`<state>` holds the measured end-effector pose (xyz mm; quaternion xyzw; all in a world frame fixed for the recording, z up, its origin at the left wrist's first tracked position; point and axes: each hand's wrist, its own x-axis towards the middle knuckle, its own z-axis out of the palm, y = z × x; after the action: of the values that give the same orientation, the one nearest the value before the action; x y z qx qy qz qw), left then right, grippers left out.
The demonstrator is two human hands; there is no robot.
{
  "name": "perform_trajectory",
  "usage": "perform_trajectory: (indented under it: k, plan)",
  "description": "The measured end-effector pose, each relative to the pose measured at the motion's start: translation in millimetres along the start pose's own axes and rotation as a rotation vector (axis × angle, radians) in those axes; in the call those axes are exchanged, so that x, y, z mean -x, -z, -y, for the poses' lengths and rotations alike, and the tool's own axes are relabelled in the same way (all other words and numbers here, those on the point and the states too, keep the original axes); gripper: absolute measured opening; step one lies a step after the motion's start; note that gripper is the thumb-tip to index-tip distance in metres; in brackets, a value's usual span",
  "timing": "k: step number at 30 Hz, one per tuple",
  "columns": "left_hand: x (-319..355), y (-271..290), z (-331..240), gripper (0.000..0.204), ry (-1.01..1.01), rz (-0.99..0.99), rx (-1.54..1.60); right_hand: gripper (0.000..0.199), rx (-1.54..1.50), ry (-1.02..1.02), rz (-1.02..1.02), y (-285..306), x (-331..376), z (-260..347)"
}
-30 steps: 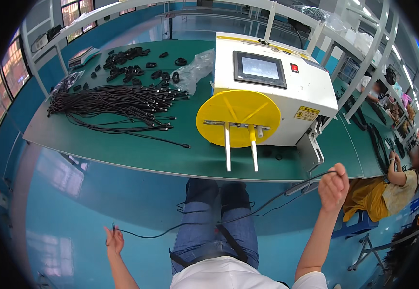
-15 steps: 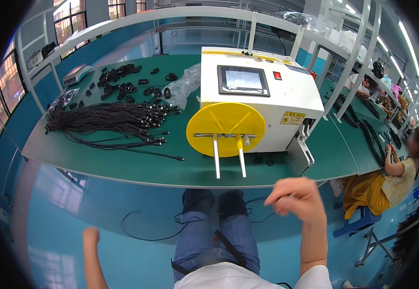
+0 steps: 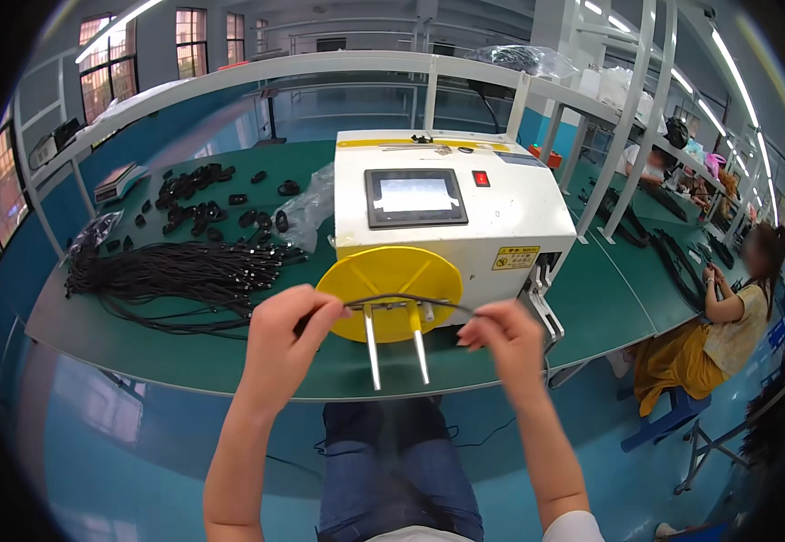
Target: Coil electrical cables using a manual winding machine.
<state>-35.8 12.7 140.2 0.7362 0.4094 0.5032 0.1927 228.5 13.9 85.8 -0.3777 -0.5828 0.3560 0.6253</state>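
A black cable (image 3: 401, 296) stretches between my two hands in a slight upward arc, passing in front of the yellow disc (image 3: 347, 275) of a white machine. My left hand (image 3: 291, 327) pinches it at one side, just left of the disc. At the other side my right hand (image 3: 505, 339) grips it with curled fingers. Two metal rods (image 3: 373, 352) stick out of the disc toward me, below the cable. The white machine (image 3: 501, 212) carries a small screen (image 3: 415, 197) and a red switch (image 3: 480, 179).
A bundle of black cables (image 3: 167, 275) lies on the green table (image 3: 293, 370) at the left. Behind it are several small black coils (image 3: 194, 185) and a clear plastic bag (image 3: 311, 212). A white frame shelf (image 3: 275, 68) spans the back. Another person (image 3: 736, 316) sits at the right.
Both hands have come up from below the table edge to the front of the disc, with a cable now held taut between them. The view has shifted, so the machine sits lower.
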Motion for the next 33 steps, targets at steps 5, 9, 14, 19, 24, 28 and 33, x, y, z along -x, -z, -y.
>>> perform_trajectory:
  k: [5,9,14,19,24,28,33]
  plan:
    - [-23.3,-29.2,28.2,0.008,-0.124,0.01,-0.169,0.006,0.64,0.309,-0.053,-20.0,6.4,-75.5]
    - [-31.8,-42.5,42.2,0.006,-0.105,-0.058,-0.129,0.008,0.635,0.253,-0.068,-31.0,-5.4,-86.3]
    - [-20.6,-35.1,57.6,0.005,-0.04,-0.025,-0.078,0.011,0.735,0.304,-0.011,-35.7,-6.0,-95.2]
    - [-12.1,-30.5,65.4,0.005,0.001,-0.051,-0.116,0.01,0.775,0.293,-0.007,-34.8,-9.3,-96.2]
    - [-10.7,-39.9,72.7,0.007,0.002,-0.142,-0.091,0.01,0.814,0.218,0.055,-26.8,-20.7,-101.8]
    - [-9.2,-41.6,76.3,0.009,0.028,-0.121,-0.118,0.012,0.77,0.183,0.087,-25.8,-29.5,-96.5]
    - [-6.4,-41.9,79.8,0.01,0.04,-0.108,-0.105,0.012,0.831,0.239,0.174,-17.1,-36.2,-87.4]
